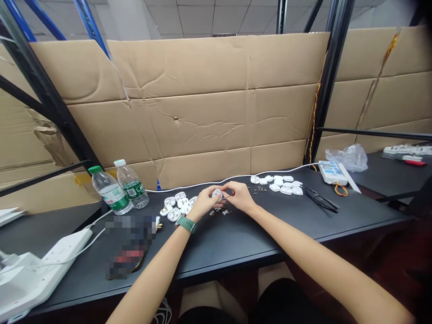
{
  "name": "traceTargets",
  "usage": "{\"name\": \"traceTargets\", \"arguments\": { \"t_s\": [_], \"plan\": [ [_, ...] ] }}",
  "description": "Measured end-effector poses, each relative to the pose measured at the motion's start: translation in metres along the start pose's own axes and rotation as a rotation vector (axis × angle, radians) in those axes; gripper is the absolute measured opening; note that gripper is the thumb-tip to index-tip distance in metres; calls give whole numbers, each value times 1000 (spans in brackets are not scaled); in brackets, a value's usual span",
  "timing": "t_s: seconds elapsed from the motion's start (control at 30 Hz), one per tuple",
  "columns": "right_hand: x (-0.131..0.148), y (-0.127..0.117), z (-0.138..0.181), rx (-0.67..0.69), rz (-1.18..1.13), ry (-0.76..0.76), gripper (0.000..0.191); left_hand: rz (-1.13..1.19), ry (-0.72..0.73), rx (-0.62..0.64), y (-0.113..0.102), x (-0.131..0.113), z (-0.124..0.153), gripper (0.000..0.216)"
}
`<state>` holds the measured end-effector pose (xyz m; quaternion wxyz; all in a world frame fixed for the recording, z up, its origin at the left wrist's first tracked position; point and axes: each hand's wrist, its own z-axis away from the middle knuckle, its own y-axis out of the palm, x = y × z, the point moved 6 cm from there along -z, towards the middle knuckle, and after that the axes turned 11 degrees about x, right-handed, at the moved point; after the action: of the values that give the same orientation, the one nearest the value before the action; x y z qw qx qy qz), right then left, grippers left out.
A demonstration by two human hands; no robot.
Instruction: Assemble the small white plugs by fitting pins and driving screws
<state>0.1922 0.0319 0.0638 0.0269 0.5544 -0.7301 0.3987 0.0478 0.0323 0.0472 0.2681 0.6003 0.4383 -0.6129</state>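
Observation:
Both hands meet over the black table (236, 238) near its middle. My left hand (204, 201), with a green watch on its wrist, holds a small white plug shell (217, 194). My right hand (240, 196) pinches a thin metal piece (227, 196) against that shell. Small screws and metal parts (221, 211) lie on the table just below the hands. A cluster of white plug shells (177, 206) sits left of my left hand. Another group of white shell halves (281, 184) lies to the right, with several screws (259, 190) beside it.
Two water bottles (118, 186) stand at the back left. A white power strip (37, 274) and cable lie at the near left. Black glasses (320, 199), a white device (332, 172) and a plastic bag (349, 157) are at the right. Cardboard (216, 108) walls the back.

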Motion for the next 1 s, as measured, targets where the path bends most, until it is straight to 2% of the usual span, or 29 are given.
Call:
{"name": "traceTargets", "arguments": {
  "t_s": [1.0],
  "plan": [
    [-4,2,0,37,59,-26,8,21,-14,-14,-1,2,-1,40]
  ]
}}
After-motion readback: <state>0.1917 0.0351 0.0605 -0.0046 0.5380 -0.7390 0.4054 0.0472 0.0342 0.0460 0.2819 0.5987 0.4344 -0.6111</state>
